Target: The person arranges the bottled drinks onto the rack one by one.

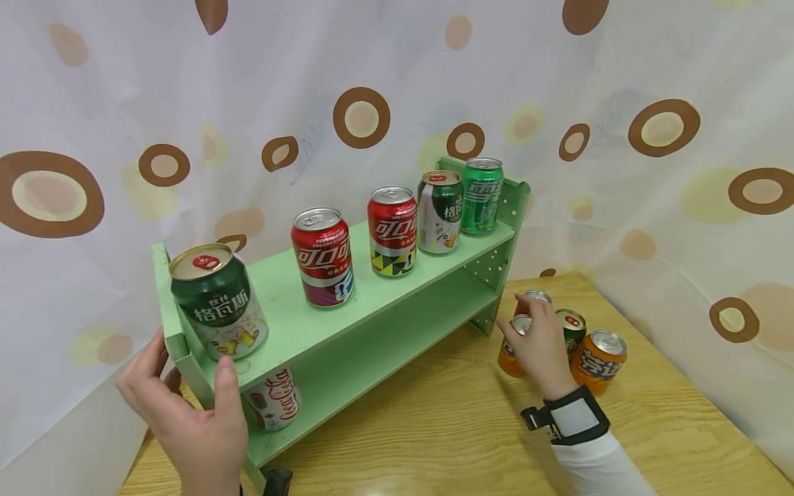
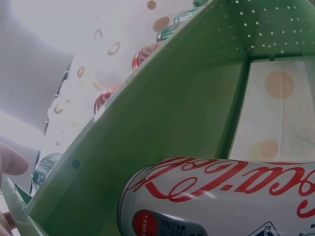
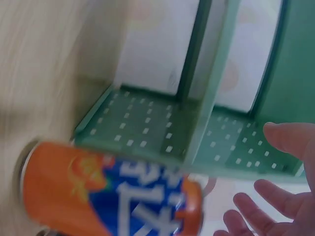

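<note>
My left hand (image 1: 186, 420) grips the left end of a green two-tier shelf (image 1: 372, 372), thumb in front and fingers around the end panel. Close to the thumb, a green-and-white drink can (image 1: 217, 303) stands on the upper tier. Below it is a white Coca-Cola can (image 1: 277, 399), seen large in the left wrist view. My right hand (image 1: 536, 344) reaches over a cluster of cans on the table, beside an orange soda can (image 1: 511, 361). The right wrist view shows its thumb and fingers spread apart above that orange can (image 3: 108, 191), with nothing between them.
Two red cola cans (image 1: 322, 258), another green-and-white can (image 1: 440, 213) and a green can (image 1: 482, 196) line the upper tier. By my right hand stand a dark green can (image 1: 572, 331) and another orange can (image 1: 598, 362). A patterned sheet (image 1: 397, 69) hangs behind the wooden table (image 1: 434, 427).
</note>
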The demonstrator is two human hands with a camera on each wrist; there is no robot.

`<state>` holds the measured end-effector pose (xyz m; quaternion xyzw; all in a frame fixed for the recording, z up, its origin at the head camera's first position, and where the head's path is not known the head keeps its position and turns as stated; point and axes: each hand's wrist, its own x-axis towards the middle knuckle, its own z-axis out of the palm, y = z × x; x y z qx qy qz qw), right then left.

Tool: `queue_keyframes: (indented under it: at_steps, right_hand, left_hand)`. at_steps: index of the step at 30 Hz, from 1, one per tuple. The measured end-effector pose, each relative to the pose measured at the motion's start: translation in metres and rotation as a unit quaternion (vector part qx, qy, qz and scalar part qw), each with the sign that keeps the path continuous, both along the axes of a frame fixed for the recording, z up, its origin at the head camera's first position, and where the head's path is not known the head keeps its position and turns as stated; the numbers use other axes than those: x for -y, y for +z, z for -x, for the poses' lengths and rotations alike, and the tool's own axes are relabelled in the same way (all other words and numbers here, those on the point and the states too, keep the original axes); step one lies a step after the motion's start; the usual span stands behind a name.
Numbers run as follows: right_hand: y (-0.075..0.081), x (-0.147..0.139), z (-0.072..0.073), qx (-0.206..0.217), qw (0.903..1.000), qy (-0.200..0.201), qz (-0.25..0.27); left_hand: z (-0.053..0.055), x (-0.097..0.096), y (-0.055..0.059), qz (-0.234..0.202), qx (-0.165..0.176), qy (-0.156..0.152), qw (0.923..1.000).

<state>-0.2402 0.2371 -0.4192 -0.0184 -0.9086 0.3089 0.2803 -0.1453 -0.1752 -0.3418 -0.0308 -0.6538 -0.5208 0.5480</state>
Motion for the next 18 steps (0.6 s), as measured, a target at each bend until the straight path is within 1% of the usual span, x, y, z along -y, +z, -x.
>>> queue_keyframes:
  at_steps: [2,6,9,15,18]
  right_hand:
    - [-0.003,-0.007,-0.001,0.007,0.9998,-0.017,-0.003]
    - [-0.006,-0.013,-0.006,0.046,0.9983,-0.033,-0.006]
    - [-0.009,-0.016,-0.008,0.078,0.9964,-0.032,-0.006]
    - [-0.016,-0.018,-0.008,0.097,0.9947,-0.035,0.000]
    - [-0.019,-0.020,-0.007,0.116,0.9924,-0.039,0.005]
  left_hand:
    - [0.000,0.000,0.000,0.001,-0.002,0.000,1.0000]
    - [0.001,0.000,0.000,0.001,-0.004,0.000,1.0000]
    - [0.001,0.000,0.000,0.000,-0.001,0.000,1.0000]
    - [0.000,0.000,0.000,-0.001,0.001,0.001,1.0000]
    - [0.000,0.000,0.000,-0.001,0.000,0.001,1.0000]
